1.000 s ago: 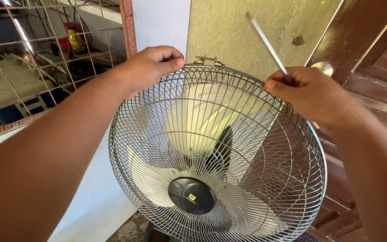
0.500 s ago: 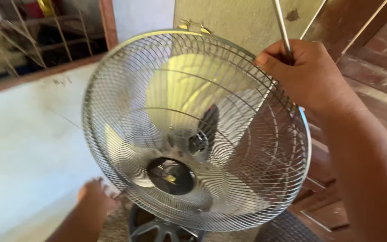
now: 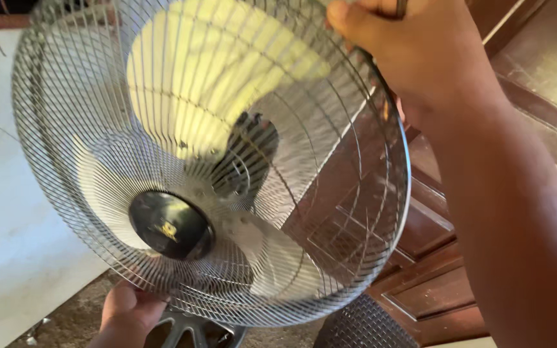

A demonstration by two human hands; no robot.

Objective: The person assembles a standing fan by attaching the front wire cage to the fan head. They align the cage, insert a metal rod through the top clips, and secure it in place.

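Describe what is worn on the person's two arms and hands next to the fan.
Both are bare. The right hand and its forearm show no sleeve, glove, watch or ring in view. The left hand also shows no glove or ring; only the hand and a bit of wrist are in frame, so anything worn higher up cannot be told.

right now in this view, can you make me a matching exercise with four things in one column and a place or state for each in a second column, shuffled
Things
1. silver wire fan guard
2. black round centre cap
3. left hand
4. right hand

Places or states
A. low in the picture, under the bottom rim of the guard
B. at the guard's upper right rim, closed on a thin metal rod
C. on the front of the guard, at its hub
D. tilted, with pale blades behind its wires

Pairs: 1-D, 2-C, 3-A, 4-B
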